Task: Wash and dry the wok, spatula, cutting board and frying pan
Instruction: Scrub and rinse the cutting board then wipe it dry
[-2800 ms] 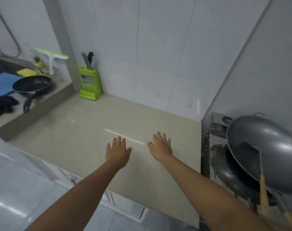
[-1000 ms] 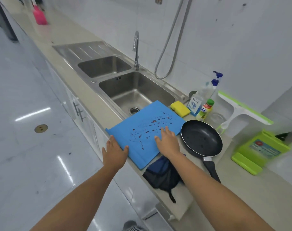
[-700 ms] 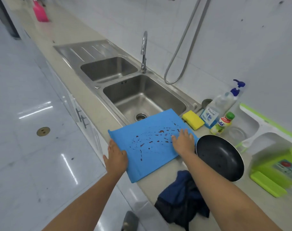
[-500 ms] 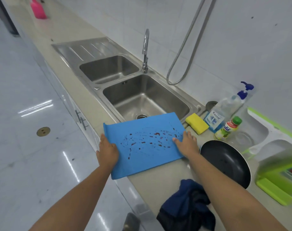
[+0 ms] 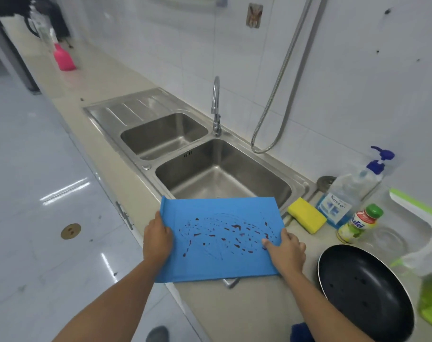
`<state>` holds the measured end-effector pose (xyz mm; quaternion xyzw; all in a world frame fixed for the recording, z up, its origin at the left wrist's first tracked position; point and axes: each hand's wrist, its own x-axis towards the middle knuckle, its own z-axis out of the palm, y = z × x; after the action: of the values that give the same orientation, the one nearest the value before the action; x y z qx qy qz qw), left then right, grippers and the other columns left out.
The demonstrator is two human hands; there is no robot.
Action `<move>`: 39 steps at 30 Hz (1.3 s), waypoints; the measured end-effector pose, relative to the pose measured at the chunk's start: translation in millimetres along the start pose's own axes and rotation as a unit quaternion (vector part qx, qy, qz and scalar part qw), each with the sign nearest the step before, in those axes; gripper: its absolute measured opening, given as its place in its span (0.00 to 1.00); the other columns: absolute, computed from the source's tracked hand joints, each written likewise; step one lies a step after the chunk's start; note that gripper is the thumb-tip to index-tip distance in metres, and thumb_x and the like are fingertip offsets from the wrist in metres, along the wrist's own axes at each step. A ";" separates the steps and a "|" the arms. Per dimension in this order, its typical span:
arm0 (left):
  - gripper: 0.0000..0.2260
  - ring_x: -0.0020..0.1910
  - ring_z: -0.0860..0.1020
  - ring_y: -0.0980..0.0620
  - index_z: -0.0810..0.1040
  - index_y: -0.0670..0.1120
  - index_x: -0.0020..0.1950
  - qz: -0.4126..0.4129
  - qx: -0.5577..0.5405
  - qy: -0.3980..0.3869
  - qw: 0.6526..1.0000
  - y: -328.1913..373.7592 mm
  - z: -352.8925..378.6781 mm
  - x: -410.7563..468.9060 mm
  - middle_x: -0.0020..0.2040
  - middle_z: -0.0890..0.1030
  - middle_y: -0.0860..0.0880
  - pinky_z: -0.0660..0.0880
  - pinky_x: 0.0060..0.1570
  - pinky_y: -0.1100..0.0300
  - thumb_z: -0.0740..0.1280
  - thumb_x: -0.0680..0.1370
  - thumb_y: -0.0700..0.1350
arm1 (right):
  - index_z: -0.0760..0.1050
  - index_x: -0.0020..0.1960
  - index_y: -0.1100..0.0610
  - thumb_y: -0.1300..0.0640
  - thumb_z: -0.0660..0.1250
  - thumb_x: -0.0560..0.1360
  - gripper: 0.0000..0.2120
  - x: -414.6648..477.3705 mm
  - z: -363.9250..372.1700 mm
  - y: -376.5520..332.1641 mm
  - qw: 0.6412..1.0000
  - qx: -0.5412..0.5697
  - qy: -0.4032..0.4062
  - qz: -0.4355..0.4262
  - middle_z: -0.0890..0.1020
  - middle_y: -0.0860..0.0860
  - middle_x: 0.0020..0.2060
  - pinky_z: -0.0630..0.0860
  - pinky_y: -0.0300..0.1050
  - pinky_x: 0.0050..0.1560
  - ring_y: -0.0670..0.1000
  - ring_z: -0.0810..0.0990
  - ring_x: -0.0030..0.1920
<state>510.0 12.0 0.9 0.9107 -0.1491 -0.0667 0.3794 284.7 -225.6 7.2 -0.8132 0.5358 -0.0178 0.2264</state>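
Cutting board (image 5: pixel 219 243) has shifted left toward the sink since half a second ago. We see it red-spattered, its far edge over the near basin (image 5: pixel 234 174). Left hand (image 5: pixel 157 239) grips its left edge; right hand (image 5: pixel 285 250) pinches the right edge, thumb on top. Frying pan (image 5: pixel 365 292) sits on the counter (image 5: pixel 247 304), near the right hand. Farther back: yellow sponge (image 5: pixel 307 215), soap bottle (image 5: pixel 345 196), faucet (image 5: pixel 216 107).

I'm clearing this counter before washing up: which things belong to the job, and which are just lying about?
For the job: blue cutting board, gripped by the left hand and right hand; frying pan; sink; yellow sponge; dish soap bottle.
Lying about: green-capped drink bottle; pink bottle; wall hose.
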 end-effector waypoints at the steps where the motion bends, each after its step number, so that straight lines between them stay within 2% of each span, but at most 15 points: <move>1: 0.19 0.44 0.74 0.45 0.69 0.44 0.65 0.009 -0.001 -0.006 1.000 0.7 0.2 11.1 0.44 0.75 0.46 0.71 0.42 0.49 0.56 0.75 0.36 | 0.58 0.77 0.53 0.36 0.64 0.73 0.38 2.2 0.1 -4.3 1.000 0.012 0.004 0.006 0.66 0.54 0.71 0.65 0.52 0.66 0.59 0.63 0.67; 7: 0.21 0.47 0.75 0.45 0.67 0.43 0.70 0.043 0.000 -0.047 0.998 7.4 -2.1 95.0 0.50 0.77 0.44 0.71 0.47 0.52 0.57 0.76 0.36 | 0.60 0.76 0.53 0.35 0.64 0.73 0.39 27.5 8.3 -45.2 0.998 0.036 0.038 0.047 0.66 0.53 0.71 0.66 0.53 0.67 0.59 0.63 0.67; 10: 0.25 0.58 0.74 0.42 0.61 0.42 0.77 0.051 0.029 -0.083 0.995 14.6 -0.4 150.4 0.60 0.76 0.42 0.72 0.58 0.49 0.56 0.78 0.38 | 0.58 0.77 0.52 0.34 0.63 0.72 0.40 48.7 15.9 -77.7 0.994 0.048 0.059 0.074 0.66 0.53 0.72 0.64 0.53 0.68 0.58 0.62 0.69; 12: 0.27 0.62 0.73 0.41 0.59 0.43 0.78 0.061 0.040 -0.104 0.992 18.4 3.4 192.2 0.65 0.74 0.42 0.70 0.60 0.48 0.56 0.79 0.38 | 0.59 0.77 0.53 0.34 0.63 0.73 0.39 65.7 21.7 -101.4 0.992 0.050 0.067 0.093 0.66 0.53 0.72 0.64 0.53 0.69 0.59 0.62 0.69; 16: 0.22 0.54 0.75 0.40 0.69 0.43 0.69 0.115 0.029 -0.129 0.985 20.6 8.6 270.2 0.56 0.78 0.41 0.71 0.53 0.48 0.58 0.75 0.36 | 0.62 0.75 0.54 0.35 0.64 0.73 0.38 91.5 37.4 -150.0 0.986 0.059 0.073 0.137 0.67 0.54 0.71 0.65 0.51 0.67 0.59 0.63 0.68; 18: 0.21 0.53 0.76 0.39 0.70 0.43 0.68 0.121 0.031 -0.138 0.982 21.0 9.2 302.6 0.53 0.78 0.43 0.70 0.50 0.49 0.58 0.75 0.35 | 0.61 0.75 0.55 0.36 0.64 0.73 0.38 105.3 42.4 -173.2 0.984 0.056 0.075 0.152 0.68 0.55 0.70 0.64 0.52 0.68 0.59 0.63 0.69; 22: 0.21 0.53 0.76 0.41 0.68 0.43 0.69 0.129 0.044 -0.167 0.977 24.2 14.2 356.0 0.58 0.75 0.44 0.72 0.51 0.48 0.58 0.76 0.36 | 0.58 0.77 0.54 0.37 0.64 0.74 0.38 131.8 46.5 -213.3 0.980 0.059 0.076 0.175 0.67 0.55 0.70 0.63 0.52 0.68 0.58 0.63 0.69; 26: 0.14 0.48 0.75 0.44 0.72 0.39 0.58 0.141 0.024 -0.171 0.975 33.6 29.0 394.4 0.47 0.76 0.45 0.68 0.43 0.52 0.58 0.74 0.33 | 0.60 0.76 0.53 0.37 0.64 0.74 0.36 159.4 44.0 -232.4 0.977 0.041 0.076 0.194 0.70 0.54 0.68 0.64 0.51 0.64 0.58 0.66 0.66; 30: 0.18 0.45 0.70 0.47 0.68 0.38 0.67 0.157 0.063 -0.184 0.968 42.0 46.2 419.0 0.48 0.76 0.42 0.65 0.45 0.53 0.57 0.77 0.34 | 0.60 0.76 0.54 0.38 0.65 0.74 0.36 184.9 43.6 -241.1 0.974 0.053 0.069 0.209 0.70 0.55 0.67 0.66 0.52 0.64 0.58 0.65 0.66; 34: 0.22 0.51 0.74 0.39 0.63 0.39 0.72 0.149 0.054 -0.196 0.968 41.1 66.0 438.1 0.54 0.76 0.37 0.69 0.49 0.47 0.57 0.77 0.37 | 0.59 0.76 0.53 0.39 0.66 0.74 0.37 202.8 46.1 -243.8 0.971 0.061 0.068 0.223 0.70 0.55 0.67 0.67 0.53 0.63 0.58 0.64 0.67; 37: 0.22 0.51 0.74 0.38 0.62 0.41 0.73 0.132 0.033 -0.196 0.971 37.6 73.3 441.6 0.53 0.76 0.38 0.71 0.49 0.45 0.56 0.78 0.38 | 0.58 0.77 0.53 0.39 0.66 0.74 0.37 208.3 50.9 -242.6 0.968 0.071 0.068 0.233 0.68 0.55 0.69 0.66 0.53 0.64 0.58 0.63 0.68; 39: 0.23 0.48 0.76 0.40 0.57 0.45 0.76 0.112 0.018 -0.210 0.971 39.1 72.1 439.2 0.50 0.77 0.40 0.72 0.47 0.45 0.54 0.80 0.41 | 0.58 0.77 0.53 0.39 0.66 0.74 0.37 210.0 55.2 -239.9 0.968 0.072 0.074 0.230 0.68 0.55 0.70 0.66 0.54 0.65 0.58 0.63 0.68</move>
<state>900.3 -203.9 -25.7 0.8606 -0.3275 -0.2110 0.3279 596.1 -313.5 5.8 -0.6458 0.7212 -0.0641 0.2423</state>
